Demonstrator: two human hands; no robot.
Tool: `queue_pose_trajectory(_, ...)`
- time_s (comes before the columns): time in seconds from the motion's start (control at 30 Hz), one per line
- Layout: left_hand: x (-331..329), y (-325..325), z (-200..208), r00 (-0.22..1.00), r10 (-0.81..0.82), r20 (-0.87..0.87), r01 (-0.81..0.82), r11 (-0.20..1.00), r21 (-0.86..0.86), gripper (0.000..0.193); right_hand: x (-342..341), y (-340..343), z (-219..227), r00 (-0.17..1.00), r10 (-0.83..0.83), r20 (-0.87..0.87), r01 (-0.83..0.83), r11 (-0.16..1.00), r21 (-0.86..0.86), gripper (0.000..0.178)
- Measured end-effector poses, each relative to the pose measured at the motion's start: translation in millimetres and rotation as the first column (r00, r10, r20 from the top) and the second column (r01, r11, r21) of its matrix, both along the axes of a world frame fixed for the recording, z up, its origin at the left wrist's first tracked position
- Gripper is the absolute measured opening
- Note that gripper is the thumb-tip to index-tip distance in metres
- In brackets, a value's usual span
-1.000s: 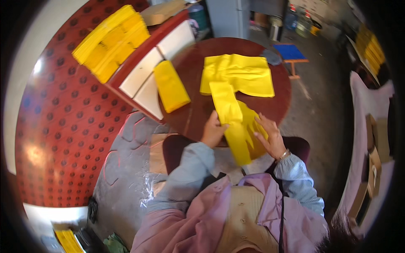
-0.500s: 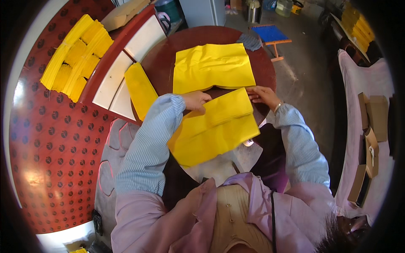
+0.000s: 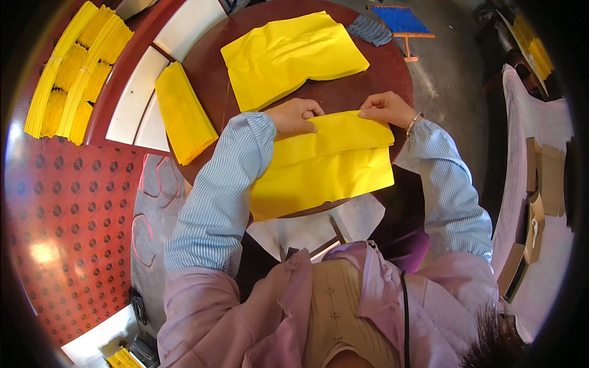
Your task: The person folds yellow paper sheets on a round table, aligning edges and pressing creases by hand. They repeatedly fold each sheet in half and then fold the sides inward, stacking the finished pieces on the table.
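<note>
A yellow paper sheet (image 3: 325, 175), with its far part folded over toward me, lies at the near edge of the round dark red table (image 3: 202, 52). My left hand (image 3: 294, 116) pinches its far edge near the left end. At the right end of that same edge, my right hand (image 3: 388, 110) grips the fold between thumb and fingers. Just beyond both hands lies a wider stack of flat yellow sheets (image 3: 294, 55), creased on top. A narrow folded yellow bundle (image 3: 183, 113) rests at the table's left side.
Tied bundles of folded yellow paper (image 3: 76, 73) are piled on the red patterned surface (image 3: 73, 227) at left. A grey cloth (image 3: 369, 29) lies at the table's far right. Beyond stands a blue-topped stool (image 3: 400, 19). Open cardboard boxes (image 3: 549, 178) sit on a pink cloth at right.
The folded sheet has turned nearly level, its right end swinging toward me. My right hand has closed on its far edge. The whole view has shifted, showing more of the near table edge.
</note>
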State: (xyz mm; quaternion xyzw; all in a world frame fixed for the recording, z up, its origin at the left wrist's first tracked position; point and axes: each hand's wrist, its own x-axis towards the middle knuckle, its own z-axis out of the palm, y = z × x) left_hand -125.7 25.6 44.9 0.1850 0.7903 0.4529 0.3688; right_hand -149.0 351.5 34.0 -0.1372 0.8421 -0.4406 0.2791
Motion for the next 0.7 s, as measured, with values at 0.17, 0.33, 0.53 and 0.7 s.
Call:
queue_pose_trajectory(0.17, 1, -50, -4, 0.995, -0.064, -0.070, 0.050, 0.982, -0.181, 0.039, -4, 15, -20, 0.996, -0.050, -0.077, 0.047, 0.998, -0.048, 0.020)
queue_pose_trajectory(0.33, 11, -107, 4, 0.990, 0.063, -0.129, -0.101, 0.943, -0.318, 0.038, -4, 19, -24, 0.976, -0.038, -0.213, 0.039, 0.999, -0.001, 0.019)
queue_pose_trajectory(0.53, 68, -65, -3, 0.641, 0.066, -0.765, -0.437, 0.850, -0.293, 0.041, -3, 19, -27, 0.976, -0.056, -0.209, 0.060, 0.998, 0.009, 0.018)
queue_pose_trajectory(0.7, 96, 12, -35, 0.511, 0.064, -0.857, -0.330, 0.935, -0.127, 0.066, -5, 15, -25, 0.984, -0.102, -0.143, 0.097, 0.994, -0.038, 0.018)
